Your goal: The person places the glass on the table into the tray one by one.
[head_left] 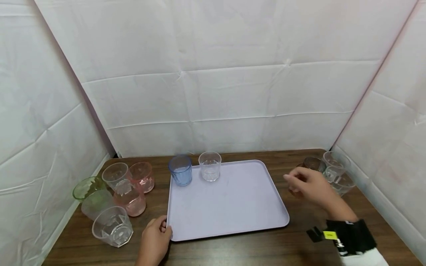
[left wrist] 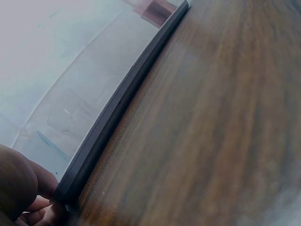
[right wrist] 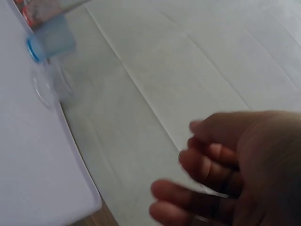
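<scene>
A pale lavender tray with a dark underside lies on the table. My left hand pinches its front left corner, the thumb on top; the left wrist view shows the fingers at the tray's dark edge. Along the tray's back edge stand a blue glass and a clear glass, both upright. Off to the right my right hand is raised with loosely bent fingers and nothing in them. It partly hides the glasses behind it, among them a brown glass and clear glasses.
At the left stand several glasses: a green one, pink ones and clear ones, some overlapping in view. The brown wooden table is walled by white cloth at the back and sides.
</scene>
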### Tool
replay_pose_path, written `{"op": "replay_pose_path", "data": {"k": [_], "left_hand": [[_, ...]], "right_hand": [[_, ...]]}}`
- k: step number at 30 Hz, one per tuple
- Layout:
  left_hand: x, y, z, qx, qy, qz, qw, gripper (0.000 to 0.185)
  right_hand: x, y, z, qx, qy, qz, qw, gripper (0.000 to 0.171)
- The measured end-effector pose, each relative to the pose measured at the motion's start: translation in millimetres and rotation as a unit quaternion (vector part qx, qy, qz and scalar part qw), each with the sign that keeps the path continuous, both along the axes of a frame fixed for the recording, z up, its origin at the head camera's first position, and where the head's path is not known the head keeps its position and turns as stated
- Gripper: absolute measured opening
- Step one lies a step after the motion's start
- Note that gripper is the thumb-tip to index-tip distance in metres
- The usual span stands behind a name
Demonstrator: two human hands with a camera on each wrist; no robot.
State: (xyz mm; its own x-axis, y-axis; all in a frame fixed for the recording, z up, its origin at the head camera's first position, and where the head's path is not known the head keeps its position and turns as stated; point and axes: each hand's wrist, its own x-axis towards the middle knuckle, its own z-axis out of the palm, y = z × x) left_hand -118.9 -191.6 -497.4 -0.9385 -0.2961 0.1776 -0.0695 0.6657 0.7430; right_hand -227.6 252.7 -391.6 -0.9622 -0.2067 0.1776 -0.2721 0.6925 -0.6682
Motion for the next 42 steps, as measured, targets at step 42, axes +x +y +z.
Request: {"op": "replay_pose_path", "data": {"k": [42], "left_hand": [[0.4, -2, -0.2, -0.006, -0.014, -0.004, 0.9999, 0.031]], "right_hand": [[-4.2, 165, -104.7, -0.474, 0.000, -0.034, 0.880, 0.083]]}}
